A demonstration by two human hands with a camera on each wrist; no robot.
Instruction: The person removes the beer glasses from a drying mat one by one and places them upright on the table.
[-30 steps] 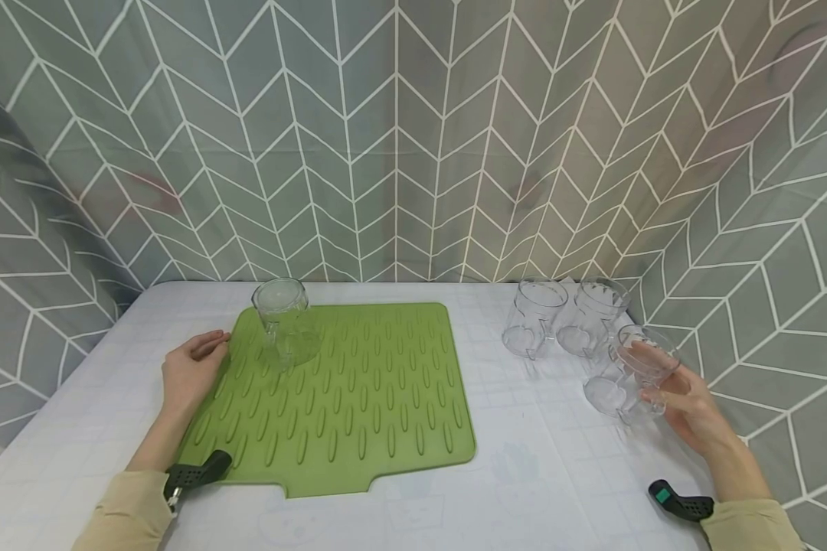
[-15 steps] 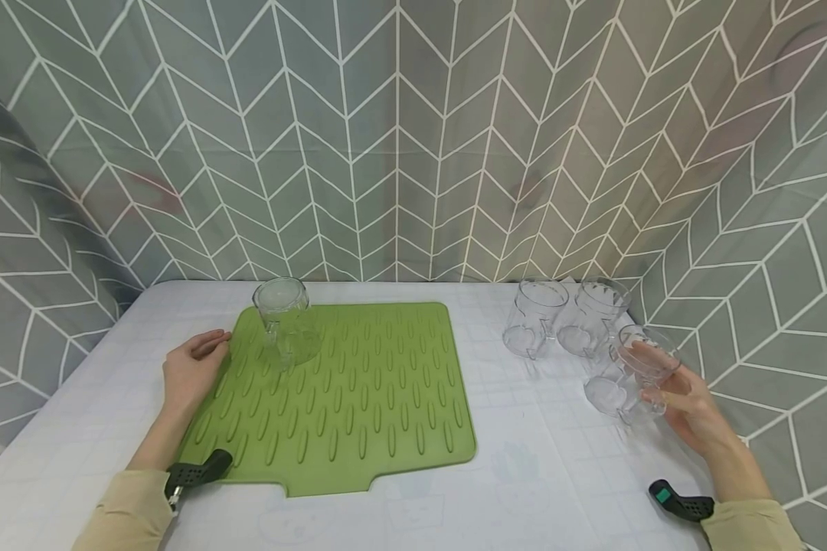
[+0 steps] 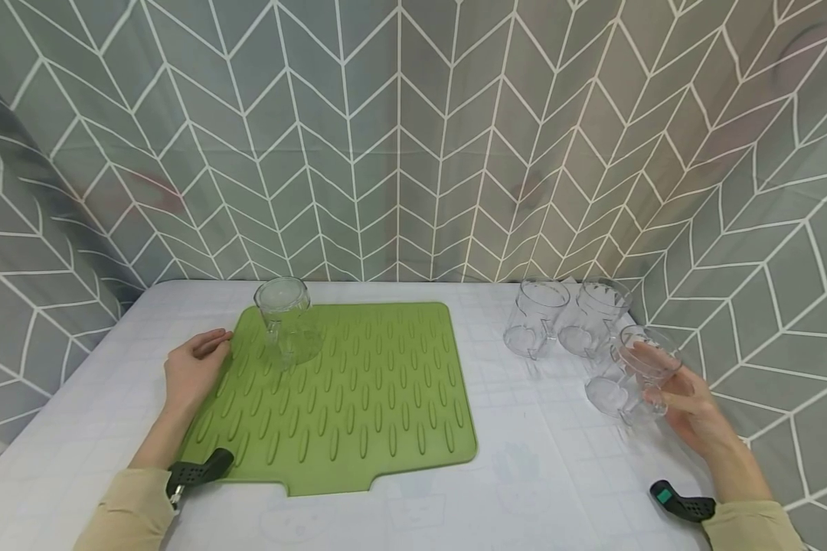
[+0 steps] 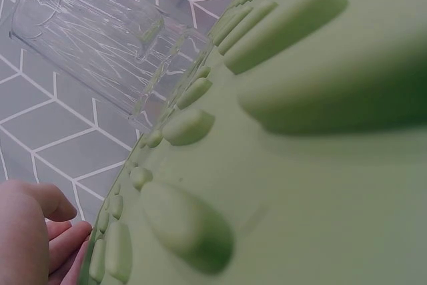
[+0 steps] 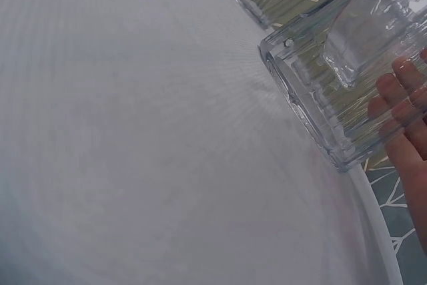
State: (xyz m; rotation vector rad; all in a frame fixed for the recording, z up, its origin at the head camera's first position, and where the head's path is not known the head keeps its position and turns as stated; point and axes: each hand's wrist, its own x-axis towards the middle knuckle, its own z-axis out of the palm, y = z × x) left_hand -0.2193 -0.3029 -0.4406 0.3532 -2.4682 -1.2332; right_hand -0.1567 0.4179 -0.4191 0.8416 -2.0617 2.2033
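On the right of the white table, my right hand (image 3: pixel 692 405) curls its fingers and thumb around a clear glass mug (image 3: pixel 609 396). This mug stands upright, and in the right wrist view fingers (image 5: pixel 397 98) show through its wall. My left hand (image 3: pixel 193 371) rests beside the left edge of the green ribbed mat (image 3: pixel 379 383), its fingers loosely bent and holding nothing. Another glass mug (image 3: pixel 286 325) stands upside down on the mat's back left corner, also visible in the left wrist view as a clear mug (image 4: pixel 100 38).
Two more upright glass mugs, a left one (image 3: pixel 536 317) and a right one (image 3: pixel 593 317), stand close together behind the gripped mug. A patterned grey curtain (image 3: pixel 413 138) hangs behind the table (image 3: pixel 510 490) and along both sides.
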